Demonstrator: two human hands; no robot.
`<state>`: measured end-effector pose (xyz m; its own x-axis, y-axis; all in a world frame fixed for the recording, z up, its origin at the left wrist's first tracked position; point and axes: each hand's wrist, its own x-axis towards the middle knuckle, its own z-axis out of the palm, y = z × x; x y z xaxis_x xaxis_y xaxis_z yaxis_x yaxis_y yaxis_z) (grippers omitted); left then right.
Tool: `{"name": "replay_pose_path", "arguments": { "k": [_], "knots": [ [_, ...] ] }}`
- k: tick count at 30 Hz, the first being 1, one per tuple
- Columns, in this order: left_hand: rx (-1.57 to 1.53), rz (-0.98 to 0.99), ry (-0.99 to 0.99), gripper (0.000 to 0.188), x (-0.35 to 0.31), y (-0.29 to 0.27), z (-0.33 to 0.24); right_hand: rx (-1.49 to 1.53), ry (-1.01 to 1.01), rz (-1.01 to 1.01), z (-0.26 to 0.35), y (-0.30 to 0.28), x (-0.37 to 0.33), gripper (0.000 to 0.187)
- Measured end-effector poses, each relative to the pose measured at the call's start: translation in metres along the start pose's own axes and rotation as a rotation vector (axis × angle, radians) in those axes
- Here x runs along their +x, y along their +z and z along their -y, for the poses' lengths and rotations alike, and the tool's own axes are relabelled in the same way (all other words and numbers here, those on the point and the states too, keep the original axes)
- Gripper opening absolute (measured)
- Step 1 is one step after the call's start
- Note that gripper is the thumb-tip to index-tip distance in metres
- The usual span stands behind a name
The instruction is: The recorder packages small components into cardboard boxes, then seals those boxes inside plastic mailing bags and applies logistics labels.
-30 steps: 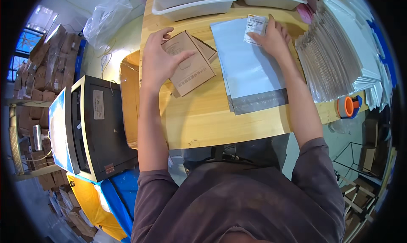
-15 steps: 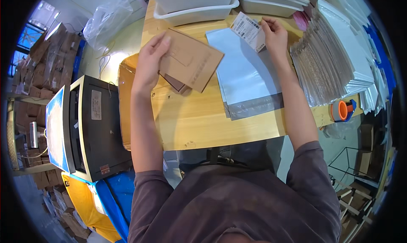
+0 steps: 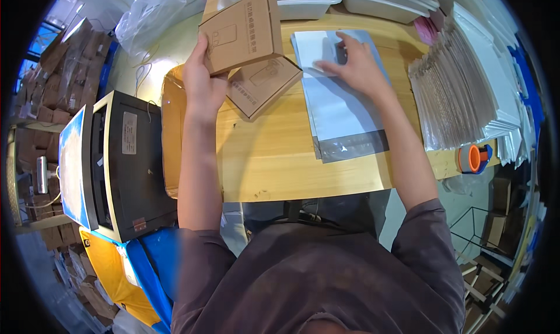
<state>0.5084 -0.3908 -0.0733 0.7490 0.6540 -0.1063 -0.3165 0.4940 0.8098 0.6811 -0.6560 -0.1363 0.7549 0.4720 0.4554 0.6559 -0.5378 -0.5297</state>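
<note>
Head view: at upper centre, the left hand [image 3: 204, 80] now grips one brown box [image 3: 242, 36] higher and tipped up, baring the second box [image 3: 265, 88] just below. The right hand [image 3: 356, 65] — fingers spread, not closed — is over the pale mailers [image 3: 350, 115] on the bench [image 3: 280, 170]; the label's printed side no longer shows. Two boxes; overlapping mailers, count unclear.

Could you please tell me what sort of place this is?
Probably a packing area: the left hand holds a cardboard box, pale plastic bags lie on the wooden table, and brown cartons are piled at far left.
</note>
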Motion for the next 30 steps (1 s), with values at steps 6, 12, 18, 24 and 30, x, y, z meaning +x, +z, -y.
{"name": "replay_pose_path", "arguments": {
  "k": [6, 12, 18, 24, 30],
  "knots": [
    [-0.056, -0.043, 0.055, 0.035, 0.001, -0.003, 0.002, 0.060, 0.126, 0.161, -0.008, -0.003, 0.007, 0.070],
    [-0.107, -0.091, 0.101, 0.033, 0.000, 0.003, 0.003, 0.134, 0.154, 0.067, -0.015, 0.005, 0.006, 0.070],
    [-0.127, -0.092, 0.124, 0.033, 0.000, 0.002, 0.008, -0.560, -0.061, -0.183, 0.015, 0.024, -0.002, 0.058],
    [0.504, 0.133, 0.043, 0.053, -0.016, 0.007, -0.010, -0.126, 0.230, 0.125, -0.011, 0.007, 0.016, 0.038],
    [1.342, 0.436, -0.062, 0.074, -0.020, 0.002, -0.013, 0.281, 0.197, 0.007, 0.006, -0.007, 0.008, 0.021]
  ]
}}
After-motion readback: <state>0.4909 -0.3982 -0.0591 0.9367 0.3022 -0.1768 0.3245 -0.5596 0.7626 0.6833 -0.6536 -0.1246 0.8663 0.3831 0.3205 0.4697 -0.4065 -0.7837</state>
